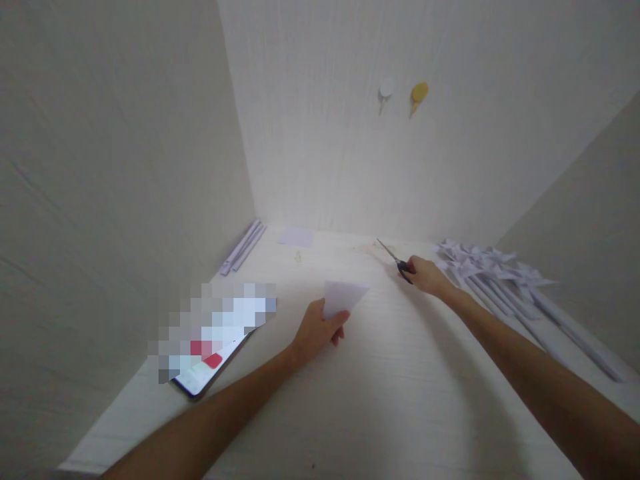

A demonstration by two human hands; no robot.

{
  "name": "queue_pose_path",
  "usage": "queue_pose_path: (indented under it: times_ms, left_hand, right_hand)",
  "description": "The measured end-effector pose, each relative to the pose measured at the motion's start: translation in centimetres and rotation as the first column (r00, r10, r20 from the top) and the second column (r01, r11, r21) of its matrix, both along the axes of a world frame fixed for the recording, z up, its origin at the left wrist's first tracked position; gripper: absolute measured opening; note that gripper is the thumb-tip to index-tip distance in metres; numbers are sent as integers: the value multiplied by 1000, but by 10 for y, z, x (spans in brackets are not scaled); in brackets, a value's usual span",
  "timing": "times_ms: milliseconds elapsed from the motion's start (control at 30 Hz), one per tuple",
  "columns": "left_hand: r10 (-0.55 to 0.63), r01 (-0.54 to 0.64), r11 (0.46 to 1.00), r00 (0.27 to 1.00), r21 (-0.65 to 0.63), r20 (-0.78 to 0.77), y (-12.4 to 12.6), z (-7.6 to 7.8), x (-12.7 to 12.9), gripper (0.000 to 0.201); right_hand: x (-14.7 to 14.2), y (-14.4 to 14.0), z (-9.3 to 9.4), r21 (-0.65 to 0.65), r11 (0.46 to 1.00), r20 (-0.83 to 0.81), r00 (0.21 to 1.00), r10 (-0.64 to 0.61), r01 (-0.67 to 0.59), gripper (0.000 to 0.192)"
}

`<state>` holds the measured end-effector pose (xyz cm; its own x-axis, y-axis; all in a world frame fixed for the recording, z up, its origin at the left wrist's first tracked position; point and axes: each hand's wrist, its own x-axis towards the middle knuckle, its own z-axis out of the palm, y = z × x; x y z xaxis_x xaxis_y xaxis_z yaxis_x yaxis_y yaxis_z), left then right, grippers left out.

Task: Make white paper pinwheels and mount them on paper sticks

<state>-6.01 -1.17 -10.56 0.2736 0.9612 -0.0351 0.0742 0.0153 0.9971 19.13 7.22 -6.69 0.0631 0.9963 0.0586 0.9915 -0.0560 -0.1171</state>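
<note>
My left hand [320, 328] pinches a folded piece of white paper [344, 298] between thumb and fingers, above the middle of the white table. The paper has a pointed corner toward the right. Farther right and back, my right hand [424, 273] is closed around the handles of a pair of scissors [400, 263]. The scissors' blades point away to the upper left, apart from the paper, and look closed together. A flat sheet of pale paper [297, 237] lies at the back, near the wall.
Several paper pinwheels [480, 263] on rolled paper sticks [575, 333] lie along the right side. More rolled paper sticks [243, 248] rest against the left wall. A phone [210, 367] with a lit screen, partly blurred, is at left. White [386, 88] and yellow hooks [419, 92] are on the back wall.
</note>
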Motion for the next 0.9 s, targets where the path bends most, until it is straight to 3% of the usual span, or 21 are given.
queue_pose_path:
  times_ms: [167,367,667,900]
  left_hand:
    - [-3,3,1000,1000,-2,-12,2,0,1,18]
    - [-15,15,1000,1000,-7,-6,4,-1,0,16]
    - [-2,2,999,1000,-37,7,2,1,3,15]
    - [-15,14,1000,1000,-25,-8,3,1,2,15]
  right_hand:
    - [-8,34,-4,-59,998,102,995,-18,24,24]
    - [-16,51,-7,-126,992,142,990,-3,21,19]
    - [-25,47,-16,-155,988,191,981,17,13,26]
    - [-39,37,-15,-120,993,102,995,12,1,29]
